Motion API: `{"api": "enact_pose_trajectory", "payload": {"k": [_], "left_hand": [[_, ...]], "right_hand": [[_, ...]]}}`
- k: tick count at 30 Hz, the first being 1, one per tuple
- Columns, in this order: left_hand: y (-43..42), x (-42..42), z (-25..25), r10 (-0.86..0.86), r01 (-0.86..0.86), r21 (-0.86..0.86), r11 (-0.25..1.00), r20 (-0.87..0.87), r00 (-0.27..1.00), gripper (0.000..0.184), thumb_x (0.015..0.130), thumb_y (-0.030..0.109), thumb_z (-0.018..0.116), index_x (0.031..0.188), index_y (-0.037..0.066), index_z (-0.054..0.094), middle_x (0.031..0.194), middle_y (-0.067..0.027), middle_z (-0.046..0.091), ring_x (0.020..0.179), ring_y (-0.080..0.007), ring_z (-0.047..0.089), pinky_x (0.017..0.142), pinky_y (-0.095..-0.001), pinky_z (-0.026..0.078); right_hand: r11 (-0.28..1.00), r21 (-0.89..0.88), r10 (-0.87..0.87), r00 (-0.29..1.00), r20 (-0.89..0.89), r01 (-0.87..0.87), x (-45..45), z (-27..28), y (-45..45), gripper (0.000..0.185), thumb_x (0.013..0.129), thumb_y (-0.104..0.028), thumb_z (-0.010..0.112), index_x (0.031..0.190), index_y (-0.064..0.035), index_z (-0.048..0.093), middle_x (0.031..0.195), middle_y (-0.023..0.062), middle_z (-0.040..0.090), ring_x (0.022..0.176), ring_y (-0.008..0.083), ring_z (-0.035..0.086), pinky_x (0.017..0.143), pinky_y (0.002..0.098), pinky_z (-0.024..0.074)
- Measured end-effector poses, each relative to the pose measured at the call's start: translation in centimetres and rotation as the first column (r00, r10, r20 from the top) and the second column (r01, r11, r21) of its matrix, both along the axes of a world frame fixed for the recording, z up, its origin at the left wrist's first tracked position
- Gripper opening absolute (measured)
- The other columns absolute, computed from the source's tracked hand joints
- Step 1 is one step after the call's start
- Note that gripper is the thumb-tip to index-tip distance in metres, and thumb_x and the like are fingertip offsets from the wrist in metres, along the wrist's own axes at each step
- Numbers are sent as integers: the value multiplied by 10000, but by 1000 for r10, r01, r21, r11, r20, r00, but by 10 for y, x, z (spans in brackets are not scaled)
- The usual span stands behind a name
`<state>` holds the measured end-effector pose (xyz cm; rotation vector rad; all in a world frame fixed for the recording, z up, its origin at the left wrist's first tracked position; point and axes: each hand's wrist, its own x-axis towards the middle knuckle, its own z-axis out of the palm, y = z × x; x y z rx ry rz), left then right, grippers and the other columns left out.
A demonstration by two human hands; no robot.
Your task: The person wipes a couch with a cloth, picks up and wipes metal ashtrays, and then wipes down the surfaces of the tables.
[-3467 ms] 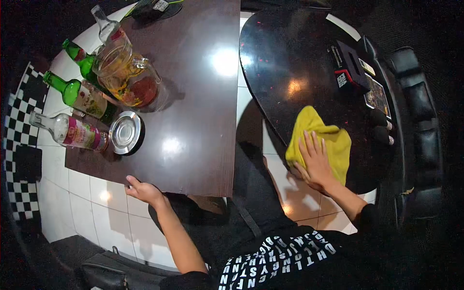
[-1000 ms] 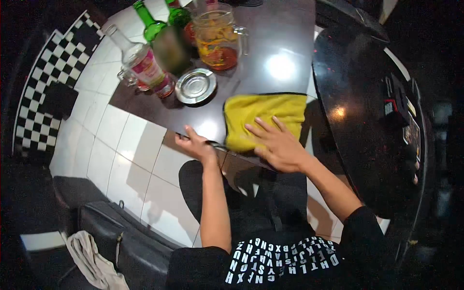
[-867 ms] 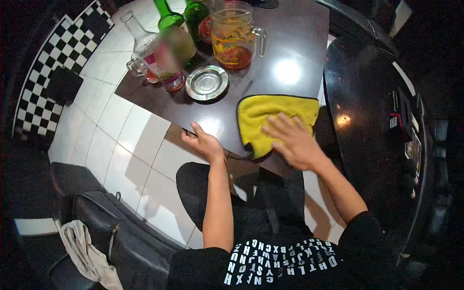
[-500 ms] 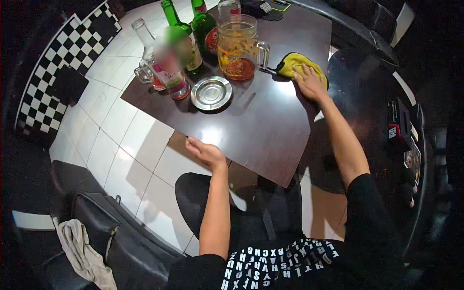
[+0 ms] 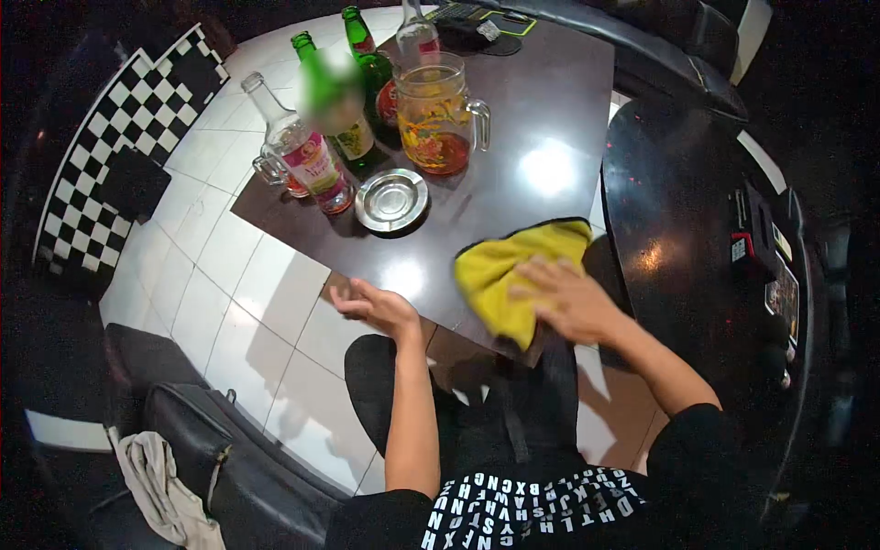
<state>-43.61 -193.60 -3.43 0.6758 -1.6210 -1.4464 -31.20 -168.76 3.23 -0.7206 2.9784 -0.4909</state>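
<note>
A yellow cloth (image 5: 500, 280) with a dark border lies spread and creased at the near right corner of the dark table (image 5: 513, 101). My right hand (image 5: 568, 298) is on top of it, gripping it against the table, its fingers a little blurred. My left hand (image 5: 380, 310) is beside the table's near edge with its fingers loosely apart, and nothing shows in it. Beyond the hands stand a metal ashtray (image 5: 392, 202), a glass jug (image 5: 433, 119) with some reddish liquid, and a clear bottle (image 5: 316, 165) with a pink label.
Two green bottles, one at the front (image 5: 353, 137) and one behind (image 5: 371, 69), stand near another clear bottle (image 5: 417, 41). A glass mug (image 5: 269, 170) is partly hidden. A dark cap (image 5: 477, 37) lies at the far end. A black seat (image 5: 669, 183) borders the table's right side.
My right hand has drawn the yellow cloth toward me, from the far right edge to the near corner, and it has spread wider. My left hand's fingers have opened slightly by the edge.
</note>
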Motion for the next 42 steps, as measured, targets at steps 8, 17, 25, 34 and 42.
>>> {"api": "enact_pose_trajectory", "payload": {"k": [8,17,25,34,42], "left_hand": [[-41,-37,65,-399,584,-318,747,489,776,433,831,396,647,946,-19,598,828,-160,649,777,-272,632,737,-375,484],[-52,-77,75,-309,702,-330,631,723,617,482,756,460,695,854,-11,675,828,-211,674,849,-344,662,781,-398,499],[-42,-72,79,-303,654,-405,638,649,698,376,743,336,711,808,-32,676,837,-256,661,849,-394,652,768,-441,503],[-34,-63,103,-163,686,-539,488,716,679,334,766,286,680,861,-34,671,901,-269,655,865,-421,642,777,-473,511],[-32,-63,108,-147,643,-597,479,668,730,397,765,362,641,839,-27,678,881,-272,653,866,-423,638,777,-482,505]], "right_hand": [[913,-138,-402,905,-139,385,-57,-31,55,414,993,-338,353,1374,-209,455,1494,127,291,1389,352,220,1120,461,194],[866,-278,-464,875,-135,416,-53,-35,47,395,987,-328,391,1335,-184,509,1480,138,315,1394,354,204,1134,431,186],[862,-316,-463,870,-173,396,-54,-41,49,384,984,-314,409,1321,-170,523,1470,150,326,1386,369,213,1130,437,189],[857,-325,-466,870,-161,399,-55,-43,49,387,984,-316,408,1329,-175,513,1470,153,320,1388,370,200,1132,445,177],[855,-334,-467,869,-165,397,-55,-44,48,384,984,-312,416,1331,-179,512,1471,154,317,1387,372,199,1132,449,176]]}}
